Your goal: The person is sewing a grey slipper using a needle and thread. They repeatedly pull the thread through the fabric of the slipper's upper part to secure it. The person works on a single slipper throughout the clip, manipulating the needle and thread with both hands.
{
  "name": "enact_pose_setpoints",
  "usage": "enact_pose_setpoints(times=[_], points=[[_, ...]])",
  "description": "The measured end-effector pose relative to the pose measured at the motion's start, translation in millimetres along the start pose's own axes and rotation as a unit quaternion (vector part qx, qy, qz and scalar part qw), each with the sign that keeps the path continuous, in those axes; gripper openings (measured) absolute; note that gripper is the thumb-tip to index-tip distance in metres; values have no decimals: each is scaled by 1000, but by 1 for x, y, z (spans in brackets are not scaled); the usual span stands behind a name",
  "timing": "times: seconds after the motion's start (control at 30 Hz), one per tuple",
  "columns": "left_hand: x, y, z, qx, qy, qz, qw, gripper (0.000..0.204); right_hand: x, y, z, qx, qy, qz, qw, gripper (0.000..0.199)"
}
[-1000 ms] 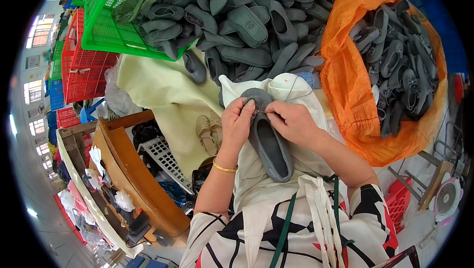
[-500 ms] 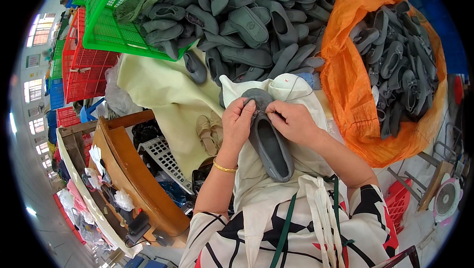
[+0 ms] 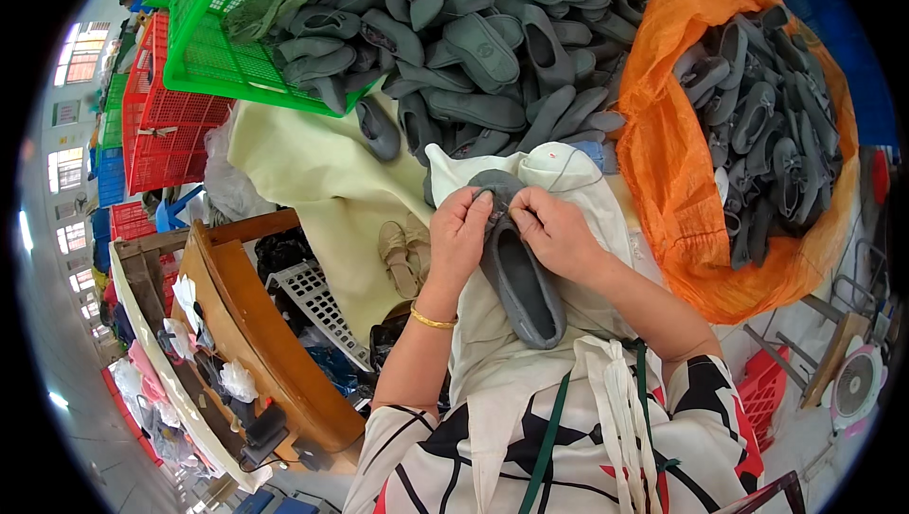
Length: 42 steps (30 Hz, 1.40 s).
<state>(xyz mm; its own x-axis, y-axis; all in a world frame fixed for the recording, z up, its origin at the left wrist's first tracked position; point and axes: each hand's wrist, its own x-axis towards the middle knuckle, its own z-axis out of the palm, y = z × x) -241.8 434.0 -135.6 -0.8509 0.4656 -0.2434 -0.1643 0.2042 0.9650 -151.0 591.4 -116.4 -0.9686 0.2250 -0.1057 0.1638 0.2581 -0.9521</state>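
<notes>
A grey slip-on shoe (image 3: 530,298) lies on the cream apron over my lap, its toe pointing away from me and its opening facing up. My left hand (image 3: 461,235) is closed on the shoe's front part, thumb on top near a small dark decoration on the vamp. My right hand (image 3: 557,233) is pinched just beside that decoration, close to the left thumb. What its fingertips hold is too small to make out. Beyond the shoe sits a round white pincushion-like pad (image 3: 561,162) with a dark thread across it.
A heap of grey shoes (image 3: 483,50) lies ahead, spilling from a green basket (image 3: 204,64). At the right stands an orange sack (image 3: 663,126) full of similar shoes. To the left are a brown wooden desk (image 3: 256,325), red crates (image 3: 175,121) and beige shoes (image 3: 400,263).
My right hand has turned slightly, its thumb and fingertips now drawn closer together above the shoe. The left hand keeps its grip, and the shoe has barely shifted.
</notes>
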Motion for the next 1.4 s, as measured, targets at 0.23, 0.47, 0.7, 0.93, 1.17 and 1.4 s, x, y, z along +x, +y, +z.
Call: enact_pose_setpoints(times=[0.23, 0.47, 0.7, 0.93, 1.17, 1.4], points=[[0, 3, -1, 20, 0, 11, 1000, 23, -2, -2, -5, -14, -18, -13, 1000, 10], [-1, 3, -1, 14, 3, 10, 1000, 23, -2, 1, -4, -20, -15, -26, 999, 9], [-2, 4, -1, 14, -1, 7, 1000, 23, -1, 2, -3, -34, -10, -23, 999, 9], [-2, 3, 0, -7, 2, 3, 1000, 23, -4, 3, 6, -33, 31, -18, 999, 11], [-1, -2, -2, 4, 3, 17, 1000, 23, -4, -1, 8, 83, 9, 2, 996, 7], [-1, -3, -2, 13, -1, 21, 1000, 24, -17, -10, 1, 75, 1, -158, 985, 5]])
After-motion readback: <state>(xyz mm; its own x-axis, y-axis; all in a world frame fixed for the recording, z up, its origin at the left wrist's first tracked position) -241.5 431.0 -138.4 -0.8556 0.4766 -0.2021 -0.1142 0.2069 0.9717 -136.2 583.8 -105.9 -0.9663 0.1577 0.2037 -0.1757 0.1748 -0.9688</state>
